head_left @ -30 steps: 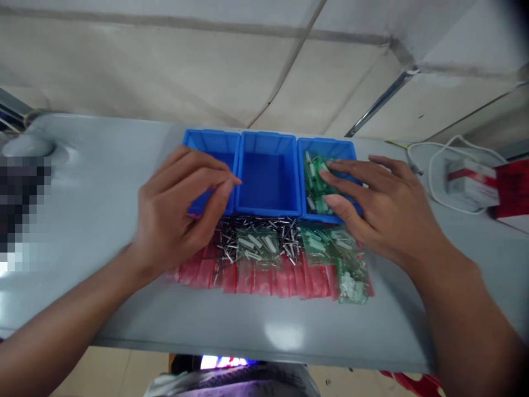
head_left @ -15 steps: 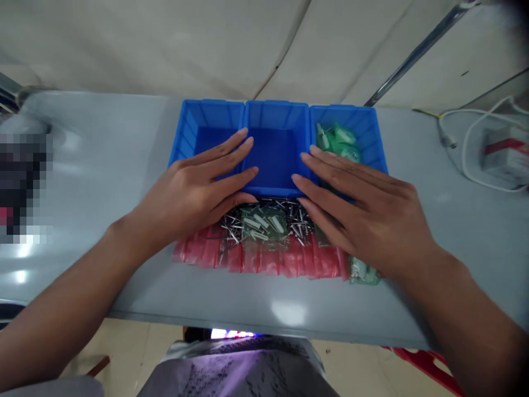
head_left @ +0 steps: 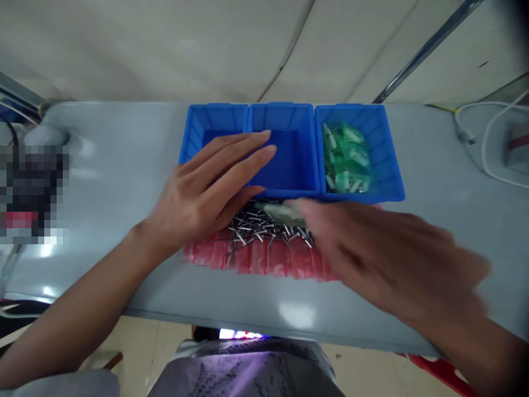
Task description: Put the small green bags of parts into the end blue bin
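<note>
A: Nearest?
B: Red bags on the counter, metal pins heaped on them. The blurred right hand sweeps over them; grip unclear.
A: Beyond?
B: Left hand, flat and released, steadies the blue bins; green packets sit in the rightmost.

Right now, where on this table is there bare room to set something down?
Bare grey table lies left of the three blue bins, and a strip runs along the near edge below the red bags. Right of the bins is partly free before the white cable. Crowded: the screws under the left hand and blurred right hand.
</note>
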The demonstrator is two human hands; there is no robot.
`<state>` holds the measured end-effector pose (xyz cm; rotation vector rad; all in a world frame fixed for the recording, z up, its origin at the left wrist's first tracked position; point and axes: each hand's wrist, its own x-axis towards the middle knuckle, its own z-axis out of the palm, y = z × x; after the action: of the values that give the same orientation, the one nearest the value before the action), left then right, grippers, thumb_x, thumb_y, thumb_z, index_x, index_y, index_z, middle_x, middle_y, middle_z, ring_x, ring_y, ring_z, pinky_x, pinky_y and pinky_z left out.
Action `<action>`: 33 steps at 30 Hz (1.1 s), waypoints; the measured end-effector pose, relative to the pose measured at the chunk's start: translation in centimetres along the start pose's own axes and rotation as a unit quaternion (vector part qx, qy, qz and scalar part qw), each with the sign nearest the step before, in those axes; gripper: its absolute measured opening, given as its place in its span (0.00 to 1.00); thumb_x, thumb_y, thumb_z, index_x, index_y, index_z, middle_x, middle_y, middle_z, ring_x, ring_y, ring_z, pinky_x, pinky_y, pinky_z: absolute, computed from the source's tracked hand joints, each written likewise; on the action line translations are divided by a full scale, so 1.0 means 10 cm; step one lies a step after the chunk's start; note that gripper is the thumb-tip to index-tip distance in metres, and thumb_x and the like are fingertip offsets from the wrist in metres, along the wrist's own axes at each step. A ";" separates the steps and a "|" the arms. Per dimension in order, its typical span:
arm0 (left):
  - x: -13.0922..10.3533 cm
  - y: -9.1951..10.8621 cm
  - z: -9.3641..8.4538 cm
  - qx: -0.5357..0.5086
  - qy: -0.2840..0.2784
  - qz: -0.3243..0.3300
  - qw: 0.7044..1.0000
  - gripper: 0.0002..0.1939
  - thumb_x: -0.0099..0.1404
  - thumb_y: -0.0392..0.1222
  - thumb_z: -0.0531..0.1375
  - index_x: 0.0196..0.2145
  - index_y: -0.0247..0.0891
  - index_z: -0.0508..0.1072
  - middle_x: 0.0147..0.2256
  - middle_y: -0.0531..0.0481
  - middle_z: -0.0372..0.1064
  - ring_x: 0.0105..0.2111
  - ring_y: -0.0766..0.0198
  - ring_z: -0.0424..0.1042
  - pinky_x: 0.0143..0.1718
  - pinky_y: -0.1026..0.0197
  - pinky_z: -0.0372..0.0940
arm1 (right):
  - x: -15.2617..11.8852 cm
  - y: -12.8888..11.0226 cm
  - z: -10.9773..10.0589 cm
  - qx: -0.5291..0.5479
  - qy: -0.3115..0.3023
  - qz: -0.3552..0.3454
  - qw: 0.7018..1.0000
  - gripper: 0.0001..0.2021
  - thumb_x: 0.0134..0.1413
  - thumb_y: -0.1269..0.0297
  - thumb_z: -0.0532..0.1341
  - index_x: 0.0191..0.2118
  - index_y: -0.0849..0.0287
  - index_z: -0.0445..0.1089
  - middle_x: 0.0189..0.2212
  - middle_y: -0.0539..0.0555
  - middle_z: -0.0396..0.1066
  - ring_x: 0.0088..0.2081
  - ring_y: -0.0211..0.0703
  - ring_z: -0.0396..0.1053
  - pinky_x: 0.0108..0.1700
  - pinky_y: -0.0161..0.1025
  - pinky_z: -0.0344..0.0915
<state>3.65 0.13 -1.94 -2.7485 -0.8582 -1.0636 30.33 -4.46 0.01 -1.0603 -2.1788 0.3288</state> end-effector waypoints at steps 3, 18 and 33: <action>0.01 0.07 0.01 0.042 0.037 0.054 0.997 0.33 0.66 0.35 0.70 0.67 0.40 0.68 0.65 0.39 0.68 0.63 0.49 0.73 0.61 0.49 0.76 | 0.04 -0.06 -0.01 0.031 0.116 0.128 0.984 0.15 0.63 0.65 0.66 0.52 0.37 0.77 0.32 0.41 0.80 0.25 0.36 0.73 0.22 0.38 0.71; 0.09 0.33 0.00 -0.273 0.159 -0.277 0.908 0.09 0.67 0.37 0.71 0.45 0.45 0.83 0.33 0.56 0.80 0.29 0.69 0.78 0.30 0.67 0.75 | 0.15 0.04 0.07 0.041 0.098 0.071 0.992 0.19 0.55 0.54 0.73 0.51 0.43 0.75 0.54 0.49 0.76 0.40 0.44 0.80 0.34 0.43 0.79; -0.01 0.30 -0.01 -0.002 0.074 -0.045 0.996 0.26 0.69 0.34 0.66 0.62 0.50 0.74 0.61 0.46 0.69 0.49 0.58 0.80 0.42 0.61 0.79 | 0.13 0.03 0.07 0.333 0.092 0.176 0.922 0.15 0.59 0.64 0.71 0.51 0.49 0.79 0.23 0.44 0.73 0.18 0.36 0.68 0.14 0.36 0.66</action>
<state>5.09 -2.45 -1.49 -2.6161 -0.9660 -1.2676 29.49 -3.24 -0.02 -1.0166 -1.5131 1.0076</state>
